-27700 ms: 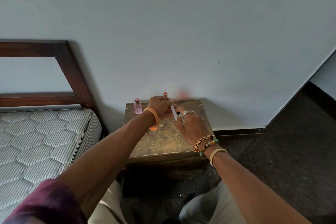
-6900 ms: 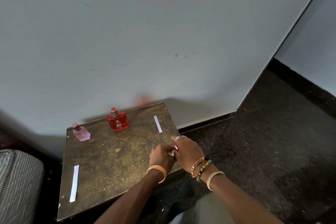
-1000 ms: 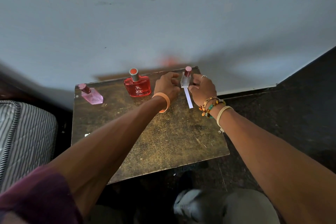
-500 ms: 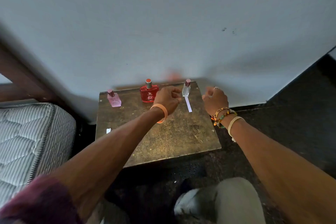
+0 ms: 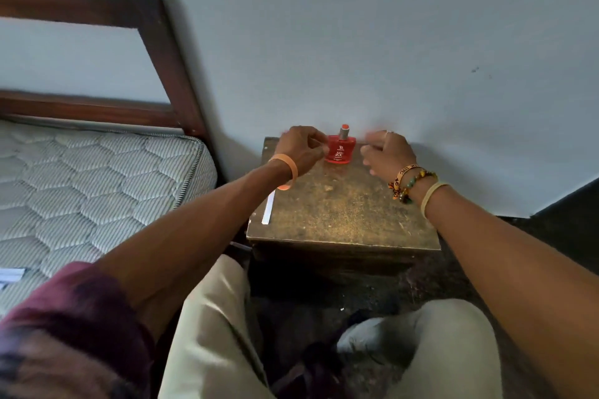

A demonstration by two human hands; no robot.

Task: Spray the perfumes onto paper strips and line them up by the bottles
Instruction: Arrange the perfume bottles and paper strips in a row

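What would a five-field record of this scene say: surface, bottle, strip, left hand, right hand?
surface: small worn wooden table against the wall
bottle: red perfume bottle, upright at the back edge
strip: white paper strip flat near the table's left edge
left hand: fingers curled at the bottle's left side; grip unclear
right hand: curled, blurred, apart from the bottle

- We see a red perfume bottle (image 5: 340, 152) with pale print, a silver neck and a red-orange top.
- The paper strip (image 5: 268, 208) is white.
- The table (image 5: 340, 220) is dark brown with yellowish worn speckles.
- The mattress (image 5: 81, 178) is pale grey, finely striped, quilted in hexagons.
- The headboard (image 5: 168, 55) is dark brown; the wall (image 5: 356, 26) is pale grey-blue.
- Our left wrist has an orange wristband (image 5: 290, 168); the bracelets (image 5: 409, 183) on the right are orange, green-brown beaded and pale yellow.
- The sleeve (image 5: 74, 317) is maroon, the trousers (image 5: 214, 334) beige.
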